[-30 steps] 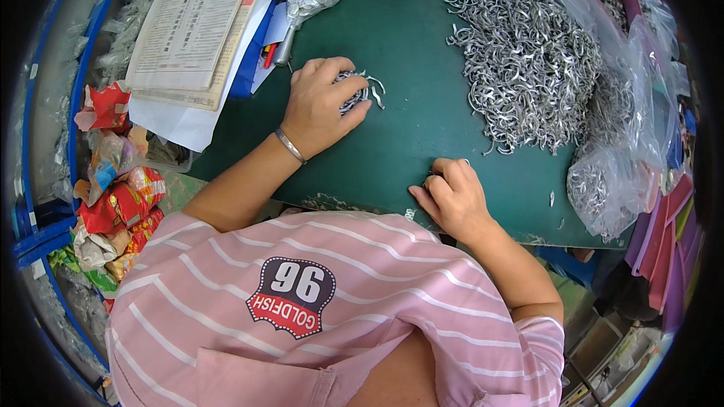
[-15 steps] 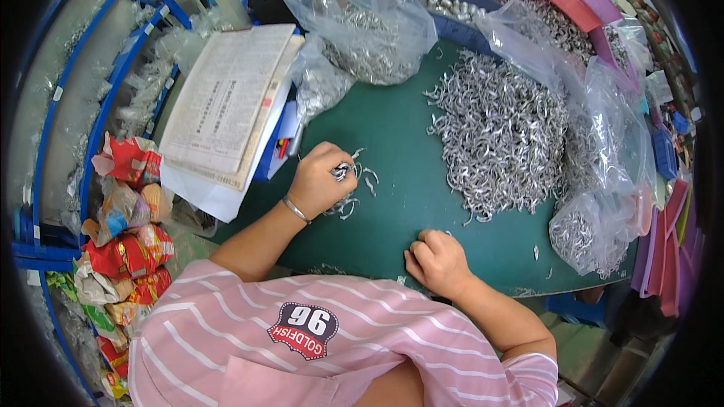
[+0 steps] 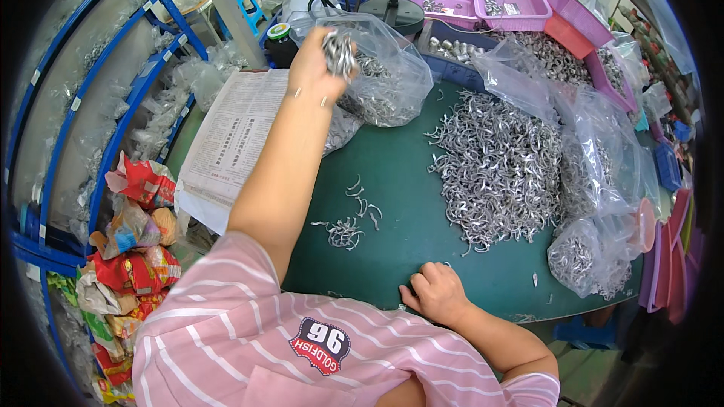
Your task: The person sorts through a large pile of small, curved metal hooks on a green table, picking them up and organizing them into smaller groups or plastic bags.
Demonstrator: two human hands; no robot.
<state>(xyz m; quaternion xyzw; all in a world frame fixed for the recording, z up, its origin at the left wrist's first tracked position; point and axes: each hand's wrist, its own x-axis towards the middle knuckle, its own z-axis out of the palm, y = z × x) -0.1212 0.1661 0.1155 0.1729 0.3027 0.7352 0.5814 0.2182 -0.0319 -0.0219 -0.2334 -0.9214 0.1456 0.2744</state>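
My left hand point(image 3: 309, 64) is raised at the far left of the green table point(image 3: 392, 173), closed around a handful of small curved silvery metal pieces point(image 3: 341, 54). It is beside and above the mouth of a clear plastic bag point(image 3: 388, 102) partly filled with like pieces. A small loose cluster of these pieces point(image 3: 345, 234) lies on the table's left part. By the front edge rests my right hand point(image 3: 437, 294), its fingers curled in; what they hold, if anything, is hidden. Beyond it spreads a large heap of the curved pieces point(image 3: 498, 169).
An open printed booklet point(image 3: 234, 136) lies at the left, with a dark jar point(image 3: 280, 47) behind it. A black fan point(image 3: 392, 11) stands at the back near pink plastic baskets point(image 3: 513, 1) and a blue bin point(image 3: 452, 68). Another filled bag point(image 3: 592, 256) sits right. Blue shelving point(image 3: 98, 98) flanks the left.
My left hand has lifted from the table with a handful of metal pieces and moved far forward to the bag, leaving a small cluster behind. My right hand stays by the front edge.
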